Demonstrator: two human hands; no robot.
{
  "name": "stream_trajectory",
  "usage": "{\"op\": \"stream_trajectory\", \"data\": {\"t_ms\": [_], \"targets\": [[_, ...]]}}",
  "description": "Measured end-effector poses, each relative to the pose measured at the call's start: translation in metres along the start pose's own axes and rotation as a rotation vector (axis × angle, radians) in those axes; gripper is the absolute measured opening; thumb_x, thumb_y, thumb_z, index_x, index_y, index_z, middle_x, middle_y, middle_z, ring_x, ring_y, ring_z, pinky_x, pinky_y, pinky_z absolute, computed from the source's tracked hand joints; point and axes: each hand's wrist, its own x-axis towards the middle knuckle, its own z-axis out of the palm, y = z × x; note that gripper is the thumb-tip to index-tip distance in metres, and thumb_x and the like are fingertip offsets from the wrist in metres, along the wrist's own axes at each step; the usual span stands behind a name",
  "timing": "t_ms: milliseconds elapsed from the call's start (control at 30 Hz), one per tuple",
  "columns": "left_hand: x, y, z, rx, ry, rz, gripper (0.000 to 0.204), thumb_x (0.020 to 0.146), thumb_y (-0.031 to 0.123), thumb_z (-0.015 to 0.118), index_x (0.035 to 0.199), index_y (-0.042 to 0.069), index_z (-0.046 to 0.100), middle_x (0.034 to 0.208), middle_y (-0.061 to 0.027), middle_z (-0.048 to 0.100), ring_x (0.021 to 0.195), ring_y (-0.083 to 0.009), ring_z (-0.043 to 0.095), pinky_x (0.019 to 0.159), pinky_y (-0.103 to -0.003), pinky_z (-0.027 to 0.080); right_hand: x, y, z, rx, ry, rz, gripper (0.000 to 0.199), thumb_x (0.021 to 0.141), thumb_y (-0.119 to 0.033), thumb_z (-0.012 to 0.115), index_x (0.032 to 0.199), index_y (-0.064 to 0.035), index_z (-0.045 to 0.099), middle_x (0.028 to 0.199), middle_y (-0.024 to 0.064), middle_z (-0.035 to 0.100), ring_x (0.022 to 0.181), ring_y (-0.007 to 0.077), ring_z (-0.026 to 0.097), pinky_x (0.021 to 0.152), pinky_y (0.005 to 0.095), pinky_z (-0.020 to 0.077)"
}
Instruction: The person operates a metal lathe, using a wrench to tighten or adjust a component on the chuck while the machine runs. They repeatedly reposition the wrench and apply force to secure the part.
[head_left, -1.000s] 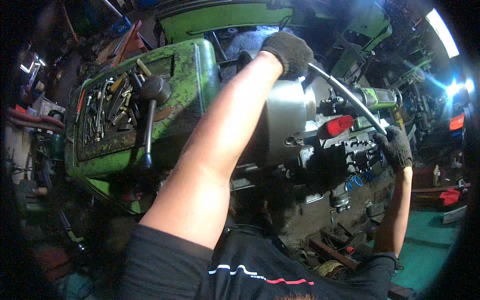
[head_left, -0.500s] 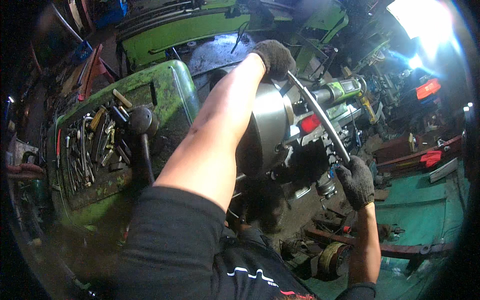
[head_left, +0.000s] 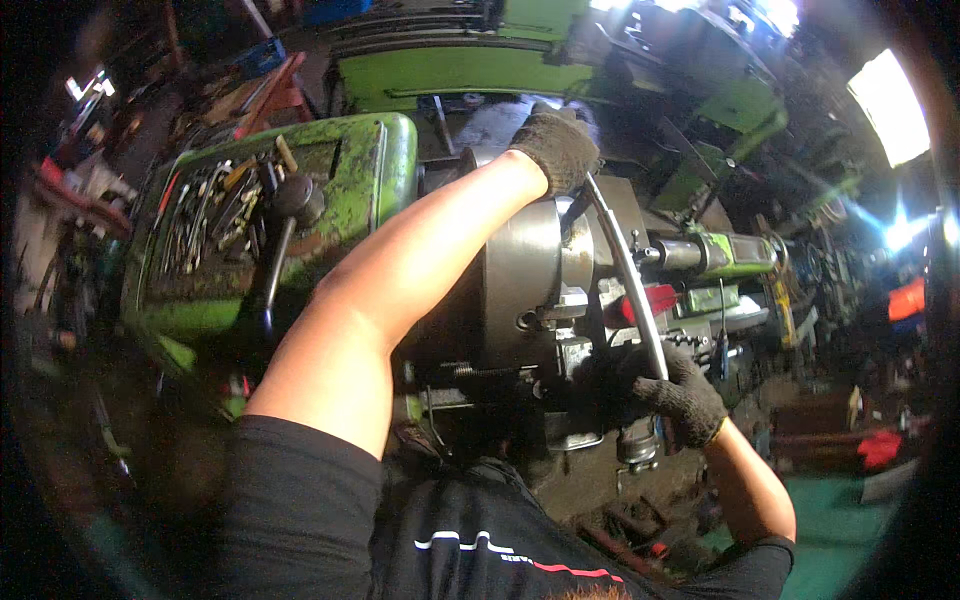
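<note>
A long steel bar (head_left: pixel 632 285) slants across the face of a lathe chuck (head_left: pixel 515 275), thin at its upper end and thicker below. My right hand (head_left: pixel 688 400), in a dark knitted glove, is closed round the bar's lower end. My left hand (head_left: pixel 556 150), gloved alike, is curled at the top of the chuck, right beside the bar's thin end. Its fingers are turned away, so what they grip is hidden. A dark stub (head_left: pixel 575 208) shows just under that glove, against the chuck.
A green headstock (head_left: pixel 395 165) at the left bears several hand tools and a ball-ended lever (head_left: pixel 297 200). Right of the bar stand the green tailstock (head_left: pixel 740 253) and a red object (head_left: pixel 655 300). Another green machine (head_left: pixel 460 75) stands behind.
My view has shifted, so the scene sits differently. The bar stands steeper now, and its lower end with my right hand has swung left, closer to the chuck. My left hand stays at the chuck's top.
</note>
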Motion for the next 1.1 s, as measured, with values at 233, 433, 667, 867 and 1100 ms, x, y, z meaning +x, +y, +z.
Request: {"op": "stream_trajectory", "data": {"t_ms": [233, 433, 667, 867, 1100], "targets": [[0.008, -0.004, 0.003, 0.104, -0.168, 0.002, 0.021, 0.086, 0.024, 0.072, 0.093, 0.009, 0.085, 0.104, -0.0194, 0.08, 0.104, -0.0397, 0.075, 0.084, -0.052, 0.062, 0.009, 0.0, 0.008, 0.393, -0.135, 0.051, 0.028, 0.095, -0.013, 0.084, 0.115, -0.0062, 0.066, 0.097, 0.0021, 0.069, 0.081, 0.0129, 0.067, 0.071, 0.0309, 0.0574], [0.005, 0.007, 0.008, 0.191, -0.165, 0.01, 0.017, 0.087, 0.022, 0.07, 0.089, 0.011, 0.083, 0.095, -0.0203, 0.078, 0.101, -0.0412, 0.074, 0.083, -0.052, 0.063, 0.011, 0.01, 0.015, 0.381, -0.04, 0.011, 0.033, 0.094, -0.013, 0.085, 0.121, -0.0048, 0.067, 0.097, 0.001, 0.069, 0.08, 0.0108, 0.066, 0.068, 0.0276, 0.0563], [0.033, 0.012, -0.006, 0.038, -0.194, 0.127, 0.02, 0.094, 0.018, 0.07, 0.097, 0.009, 0.087, 0.098, -0.0195, 0.082, 0.096, -0.0372, 0.081, 0.084, -0.047, 0.065, 0.013, -0.012, 0.114, 0.727, 0.244, -0.03, 0.031, 0.093, -0.003, 0.076, 0.121, -0.0021, 0.063, 0.105, 0.0082, 0.069, 0.097, 0.0205, 0.072, 0.087, 0.0369, 0.0616], [0.063, 0.004, 0.002, 0.076, -0.179, 0.33, 0.026, 0.098, 0.025, 0.07, 0.108, 0.009, 0.087, 0.114, -0.0187, 0.082, 0.109, -0.0371, 0.08, 0.092, -0.048, 0.064, 0.06, -0.023, 0.199, 1.037, 0.195, -0.058, 0.027, 0.105, -0.032, 0.074, 0.113, -0.0087, 0.063, 0.088, 0.0032, 0.064, 0.079, 0.017, 0.067, 0.065, 0.0332, 0.058], [0.06, -0.029, -0.014, -0.009, -0.175, 0.3, 0.019, 0.088, 0.021, 0.071, 0.093, 0.008, 0.084, 0.099, -0.0219, 0.08, 0.102, -0.0418, 0.08, 0.089, -0.053, 0.063, 0.015, -0.02, 0.161, 1.053, -0.062, -0.054, 0.037, 0.108, -0.037, 0.069, 0.133, -0.0099, 0.067, 0.097, 0.0019, 0.066, 0.078, 0.0173, 0.064, 0.07, 0.0325, 0.055]]}}
